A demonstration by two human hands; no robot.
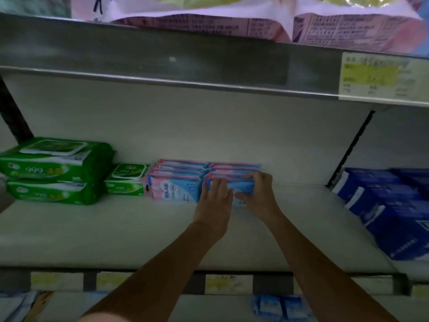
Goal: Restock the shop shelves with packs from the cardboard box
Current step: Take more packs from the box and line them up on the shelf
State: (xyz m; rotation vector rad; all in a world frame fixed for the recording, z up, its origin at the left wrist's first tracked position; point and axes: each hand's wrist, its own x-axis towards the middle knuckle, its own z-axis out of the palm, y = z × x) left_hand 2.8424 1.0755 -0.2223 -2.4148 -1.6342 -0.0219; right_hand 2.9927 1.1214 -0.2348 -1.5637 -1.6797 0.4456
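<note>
On the white middle shelf (139, 228), well back towards the rear panel, two rows of pink-and-blue packs are stood upright, side by side and touching. The front pack (241, 188) of the right row (234, 169) is held between both hands. The left hand (214, 201) is laid flat against the left part of its face, the fingers straight and reaching up to the top edge; a ring is seen on one finger. The right hand (257, 191) is curled over the top edge of the pack, with the thumb pressed against the front, so that the pack is gripped. The left row (176, 184) is untouched, its front pack facing outward.

Just left of these rows a small green wipes pack (126, 180) is placed, and beyond it two large green wipes packs (53, 175) are stacked one on the other. At the right end of the shelf, well apart from the hands, dark blue boxes (383, 205) are lined up. Yellowish price labels (228, 283) are fixed along the front rail. Above, a metal shelf edge (162, 56) is seen, bearing a price tag (376, 75), with pink packages (232, 19) resting on top.
</note>
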